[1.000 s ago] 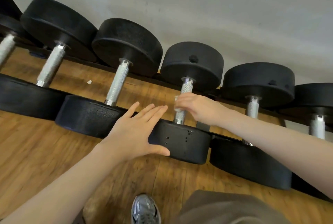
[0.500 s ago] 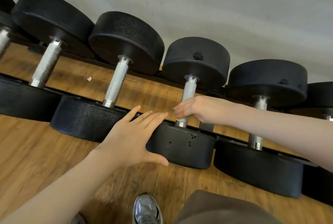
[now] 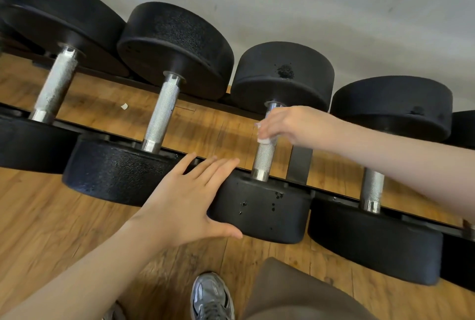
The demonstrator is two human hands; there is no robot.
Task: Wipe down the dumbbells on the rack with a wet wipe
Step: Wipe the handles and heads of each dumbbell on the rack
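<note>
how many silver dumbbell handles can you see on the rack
4: far left handle, second handle, third handle with the right hand wrapped round its upper part, fourth handle behind the right forearm. More may lie beyond the frame edges.

So the dumbbells sit side by side across the rack (image 3: 300,162), handles running front to back, far heads up against the wall (image 3: 334,11). The third dumbbell (image 3: 262,206) from the left has the left hand (image 3: 185,204) flat on the left side of its near head. The right hand (image 3: 290,124) is wrapped round the far end of its handle with the wet wipe (image 3: 263,139) tucked under the fingers. The floor (image 3: 51,229) lies under the rack, with a shoe (image 3: 212,296) in front, nearest the camera.
</note>
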